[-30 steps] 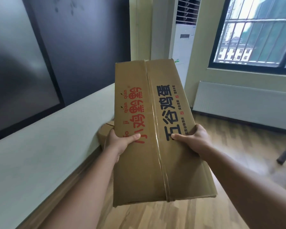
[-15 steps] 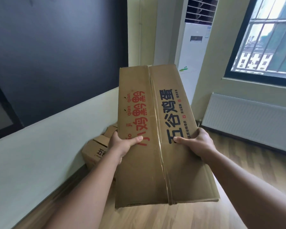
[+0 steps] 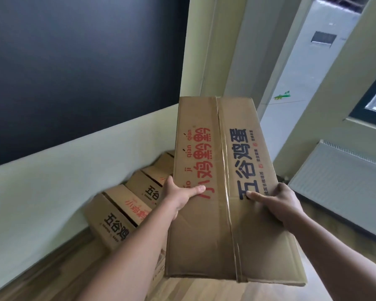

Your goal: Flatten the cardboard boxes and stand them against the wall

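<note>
— What do the hands have?
— A flattened brown cardboard box (image 3: 224, 192) with a taped seam and red and black print, held in the air above the wooden floor (image 3: 200, 290). The left hand (image 3: 179, 195) grips its left edge, thumb curled over the top; the right hand (image 3: 278, 202) grips the right edge likewise.
— Other boxes?
— Several printed brown cardboard boxes (image 3: 126, 211) lean on the pale green wall (image 3: 52, 192), left of the held one.

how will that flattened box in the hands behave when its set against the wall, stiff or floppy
The flattened box looks fairly stiff: it stays flat gripped only at its sides. Probably light, since thumbs and fingers suffice. The taped centre seam might let it fold when leaned.
</note>
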Demonstrator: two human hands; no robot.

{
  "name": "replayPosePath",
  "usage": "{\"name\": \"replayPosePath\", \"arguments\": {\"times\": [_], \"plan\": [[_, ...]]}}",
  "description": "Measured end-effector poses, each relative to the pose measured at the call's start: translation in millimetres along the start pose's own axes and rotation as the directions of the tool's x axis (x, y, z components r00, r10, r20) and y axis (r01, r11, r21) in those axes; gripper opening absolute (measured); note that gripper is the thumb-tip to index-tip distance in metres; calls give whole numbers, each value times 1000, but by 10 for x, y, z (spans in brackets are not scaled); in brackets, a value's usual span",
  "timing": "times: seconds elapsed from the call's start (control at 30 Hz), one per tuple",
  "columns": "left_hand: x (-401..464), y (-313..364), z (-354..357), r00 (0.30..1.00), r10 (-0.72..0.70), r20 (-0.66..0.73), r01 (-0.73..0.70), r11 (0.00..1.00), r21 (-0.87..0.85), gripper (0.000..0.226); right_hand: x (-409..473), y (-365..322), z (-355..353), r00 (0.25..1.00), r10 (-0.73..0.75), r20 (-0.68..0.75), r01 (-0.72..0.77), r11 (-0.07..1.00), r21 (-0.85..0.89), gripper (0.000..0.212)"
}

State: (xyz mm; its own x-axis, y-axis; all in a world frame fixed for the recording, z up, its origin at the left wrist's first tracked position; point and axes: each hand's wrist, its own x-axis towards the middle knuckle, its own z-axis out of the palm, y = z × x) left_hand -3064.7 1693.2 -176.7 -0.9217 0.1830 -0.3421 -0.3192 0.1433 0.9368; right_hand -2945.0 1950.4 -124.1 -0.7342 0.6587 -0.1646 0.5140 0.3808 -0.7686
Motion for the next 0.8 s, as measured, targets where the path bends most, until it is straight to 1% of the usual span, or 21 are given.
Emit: {"name": "replayPosePath", "arguments": {"times": [0.1, 0.23, 0.3, 0.4, 0.5, 0.6, 0.63, 0.7, 0.8], "plan": [[559, 128, 278, 999, -47, -20, 47, 999, 1, 145, 690, -90, 31, 999, 28, 34, -26, 999, -35, 68], [1346, 175, 624, 990, -124, -68, 122, 992, -28, 147, 1729, -185, 162, 992, 39, 119, -30, 997, -74, 69], [1815, 167, 853, 978, -169, -120, 162, 984, -71, 148, 2396, -238, 273, 982, 24, 185, -4, 994, -110, 68], [2307, 135, 1114, 957, -208, -204, 187, 975, -118, 147, 3139, -271, 448, 968, 15, 252, 26, 987, -159, 72], [2760, 123, 1383, 927, -257, -272, 210, 959, -191, 142, 3889, -299, 600, 938, 14, 345, 52, 982, -180, 77], [3220, 73, 1551, 878, -318, -357, 242, 940, -242, 142, 4571, -447, 863, 896, 23, 443, 82, 973, -217, 75], [3278, 66, 1575, 868, -331, -369, 249, 935, -253, 140, 4691, -465, 931, 893, 23, 450, 90, 969, -229, 76], [3572, -20, 1651, 836, -379, -398, 273, 915, -298, 131, 5086, -506, 1167, 875, 28, 483, 117, 956, -268, 81], [3971, -143, 1694, 790, -426, -442, 303, 897, -322, 114, 5574, -611, 1532, 852, 13, 523, 163, 944, -288, 97]]}}
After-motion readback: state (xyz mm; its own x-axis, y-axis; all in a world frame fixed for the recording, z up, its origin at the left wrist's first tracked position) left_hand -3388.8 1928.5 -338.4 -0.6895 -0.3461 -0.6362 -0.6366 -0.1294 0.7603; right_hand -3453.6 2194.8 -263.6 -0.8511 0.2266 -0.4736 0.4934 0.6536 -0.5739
